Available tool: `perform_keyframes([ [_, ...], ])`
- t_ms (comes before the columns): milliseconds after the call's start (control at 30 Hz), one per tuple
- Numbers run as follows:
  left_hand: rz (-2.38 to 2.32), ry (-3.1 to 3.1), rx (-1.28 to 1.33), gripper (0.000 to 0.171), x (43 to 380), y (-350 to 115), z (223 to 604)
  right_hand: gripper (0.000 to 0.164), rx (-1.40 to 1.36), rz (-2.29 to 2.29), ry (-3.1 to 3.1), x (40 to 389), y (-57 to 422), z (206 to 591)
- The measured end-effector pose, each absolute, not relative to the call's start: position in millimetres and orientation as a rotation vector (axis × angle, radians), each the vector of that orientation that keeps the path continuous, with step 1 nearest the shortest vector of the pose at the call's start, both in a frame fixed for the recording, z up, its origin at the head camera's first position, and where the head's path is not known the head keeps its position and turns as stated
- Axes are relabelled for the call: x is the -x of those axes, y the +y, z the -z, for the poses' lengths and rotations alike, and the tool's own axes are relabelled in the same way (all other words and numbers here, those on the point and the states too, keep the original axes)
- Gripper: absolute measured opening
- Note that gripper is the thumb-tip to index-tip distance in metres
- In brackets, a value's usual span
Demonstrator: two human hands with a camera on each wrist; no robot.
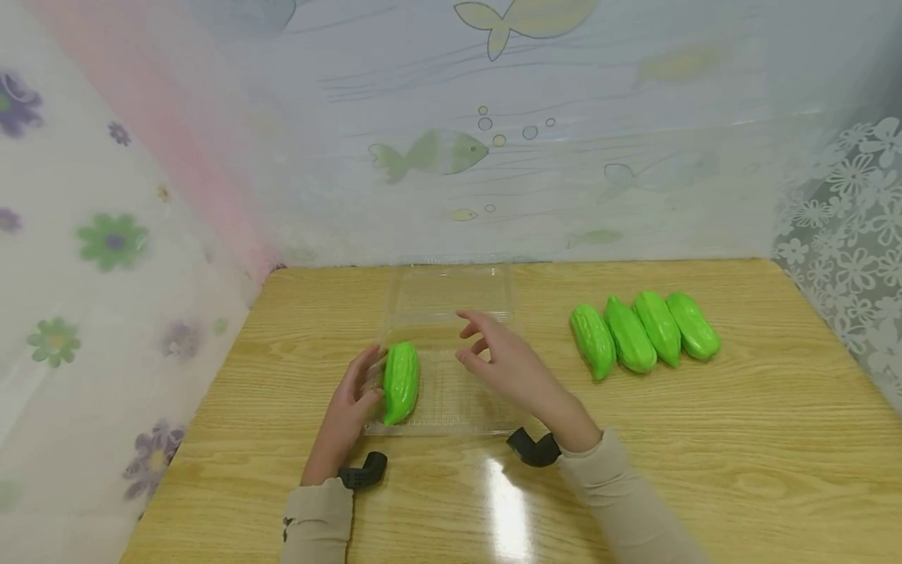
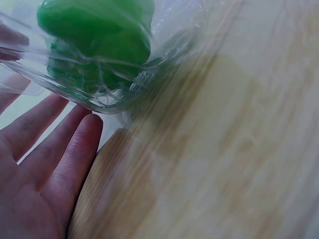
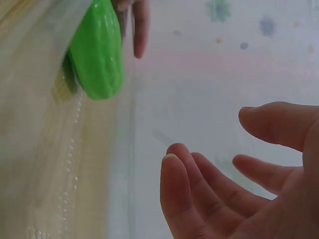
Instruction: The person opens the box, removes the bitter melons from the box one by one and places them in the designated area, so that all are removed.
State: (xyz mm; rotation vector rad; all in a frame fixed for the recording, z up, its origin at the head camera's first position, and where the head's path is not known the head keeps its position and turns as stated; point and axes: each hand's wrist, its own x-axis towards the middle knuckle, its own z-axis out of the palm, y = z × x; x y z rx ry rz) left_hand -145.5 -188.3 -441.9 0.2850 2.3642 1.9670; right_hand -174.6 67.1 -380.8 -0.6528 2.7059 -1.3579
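A clear plastic box [image 1: 458,392] lies on the table with its lid [image 1: 451,291] folded back toward the wall. One bright green bitter melon [image 1: 402,382] sits inside, lengthwise along the left wall; its green shows through the plastic in the left wrist view. My left hand [image 1: 348,407] is at that left side, fingers fairly straight and fingertips right at the wall. Over the right part of the box hovers my right hand [image 1: 507,368]. Its fingers are loosely bent, the thumb is apart from them, and nothing is held, as the right wrist view also shows.
To the right of the box, several more green bitter melons [image 1: 644,333] lie side by side on the wooden table [image 1: 705,470]. A fish-patterned curtain [image 1: 564,180] stands behind the table, and a flowered one [image 1: 106,329] is at the left. Each wrist wears a black camera mount [image 1: 533,448].
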Motion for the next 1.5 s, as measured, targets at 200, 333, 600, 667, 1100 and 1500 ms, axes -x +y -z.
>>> perform_keyframes([
  [200,-1.968,2.366,-0.303,0.062,147.2,-189.7,444.3,0.056,0.680,1.337,2.697,171.6,57.0,384.7],
  [333,-1.966,2.375,-0.307,0.063,152.0,-194.6,456.0,0.056,0.716,1.322,2.674,169.5,52.5,388.3],
  [600,-1.968,2.388,-0.300,0.063,155.7,-196.8,463.4,0.056,0.781,1.264,2.659,165.3,41.6,396.4],
  [667,-1.972,2.372,-0.292,0.063,154.0,-195.8,459.3,0.054,0.782,1.283,2.638,164.1,38.4,399.0],
  [1100,-1.959,2.365,-0.289,0.062,145.0,-188.9,439.9,0.050,0.775,1.364,2.503,157.5,22.7,411.8],
  [1500,-1.954,2.374,-0.305,0.064,143.5,-187.6,437.9,0.054,0.856,1.312,2.519,157.2,15.1,422.4],
])
